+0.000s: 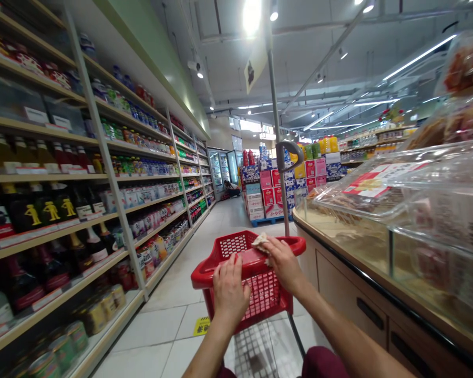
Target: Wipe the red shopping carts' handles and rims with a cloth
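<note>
A red plastic shopping cart point(265, 296) with a perforated basket stands right in front of me in the aisle. My left hand point(232, 287) rests at the near side of its red rim, fingers curled over the edge and thumb to the right. On the right part of the same rim, my right hand point(283, 261) presses a crumpled whitish cloth point(260, 240) against the plastic. Most of the cloth is hidden under the fingers. A grey pole point(278, 115) with a dark curved grip rises behind the basket.
Shelves of bottles and cans point(145, 152) line the left side. Close on the right stands a wooden counter point(339, 278) with clear food packs point(372, 181). Stacked drink cartons point(270, 191) sit further ahead. A person point(232, 188) crouches near fridges at the aisle's far end.
</note>
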Motion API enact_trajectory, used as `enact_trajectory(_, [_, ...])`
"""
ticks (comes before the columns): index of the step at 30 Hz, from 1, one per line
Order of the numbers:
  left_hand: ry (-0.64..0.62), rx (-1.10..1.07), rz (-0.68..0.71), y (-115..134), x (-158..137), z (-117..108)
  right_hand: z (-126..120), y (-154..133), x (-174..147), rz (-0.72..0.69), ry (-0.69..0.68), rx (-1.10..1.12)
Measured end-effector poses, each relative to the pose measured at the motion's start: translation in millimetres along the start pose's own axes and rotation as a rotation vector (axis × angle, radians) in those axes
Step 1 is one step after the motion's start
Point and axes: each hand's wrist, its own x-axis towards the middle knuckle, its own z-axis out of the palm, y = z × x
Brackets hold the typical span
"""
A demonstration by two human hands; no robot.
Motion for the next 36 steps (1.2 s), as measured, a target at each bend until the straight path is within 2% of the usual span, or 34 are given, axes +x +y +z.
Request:
enact_trajectory(2, [-0.006,0.006,-0.008,2,0,0,-6,16,1,0.132,0.06,-0.041])
enact_trajectory(4, [-0.008,0.013,-0.013,6,0,1,-7,20,0,0.173,0.085,-0.046])
enact_trajectory(8, [-0.037,0.021,-0.008,10,1,0,3,-3,-7,-0.006,0.042,0.038])
enact_trajectory(10, [-0.073,0.015,0.028,5,3,-3,4,-3,-8,-0.059,0.022,0.056])
enact_trajectory(13, [-0.104,0.014,0.068,-14,4,-12,-6,18,-6,0.056,0.075,0.024])
enact_trajectory(15, [-0.096,0.037,0.026,-29,5,-16,-12,28,-7,0.134,0.111,0.022])
enact_trajectory(17, [-0.095,0.067,-0.026,-40,7,-19,-11,22,-10,0.116,0.107,0.072])
enact_trajectory(19, [-0.113,0.082,-0.034,-46,9,-20,-3,2,-12,0.012,0.052,0.153])
enact_trajectory(21, [-0.12,0.085,-0.03,-47,11,-20,5,-17,-12,-0.088,-0.022,0.208])
enact_trajectory(23, [-0.117,0.082,-0.025,-44,12,-20,8,-23,-10,-0.103,-0.063,0.211])
enact_trajectory(28, [-0.075,0.089,-0.019,-38,13,-15,-18,6,-7,0.142,0.028,0.255])
enact_trajectory(31, [-0.073,0.101,-0.016,-34,15,-12,-34,21,-8,0.241,0.01,0.335])
enact_trajectory(33, [-0.083,0.116,-0.026,-28,18,-10,-33,26,-6,0.266,0.005,0.344])
enact_trajectory(36, [-0.116,0.135,-0.062,-13,25,-6,-14,27,5,0.233,0.057,0.263])
